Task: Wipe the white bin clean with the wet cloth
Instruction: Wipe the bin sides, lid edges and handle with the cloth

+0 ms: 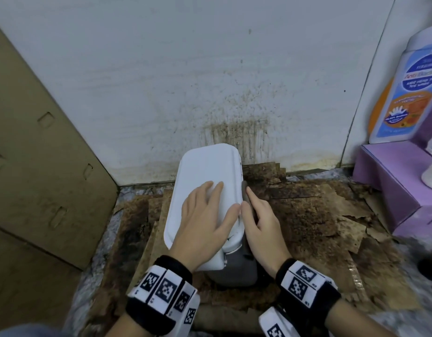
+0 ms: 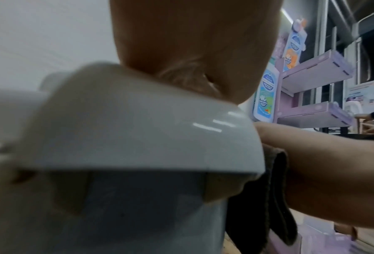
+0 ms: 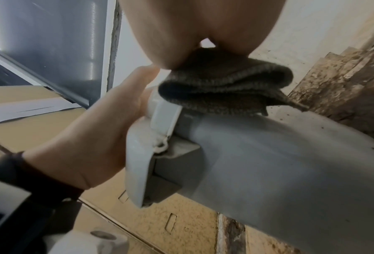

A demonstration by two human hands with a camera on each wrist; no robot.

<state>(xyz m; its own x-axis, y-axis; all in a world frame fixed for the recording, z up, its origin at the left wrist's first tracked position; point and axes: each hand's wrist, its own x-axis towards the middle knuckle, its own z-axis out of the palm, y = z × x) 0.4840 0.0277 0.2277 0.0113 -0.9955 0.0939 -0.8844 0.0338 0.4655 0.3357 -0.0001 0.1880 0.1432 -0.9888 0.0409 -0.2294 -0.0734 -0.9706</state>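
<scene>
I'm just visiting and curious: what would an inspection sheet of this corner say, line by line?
Surface: floor covered with stained, peeling brown sheets, darkest near the wall.
Job's things: white bin, lid closed; dark cloth folded, against the bin's right side under the lid edge.
Clutter: torn flakes of the floor sheet to the right.
Hands: left hand lies flat on the lid; right hand presses the cloth to the bin's side.
Cables: nothing seen.
Surroundings: white wall with brown splatter and drip marks behind the bin; cardboard panel on the left; purple display stand with a bottle-shaped sign on the right.
</scene>
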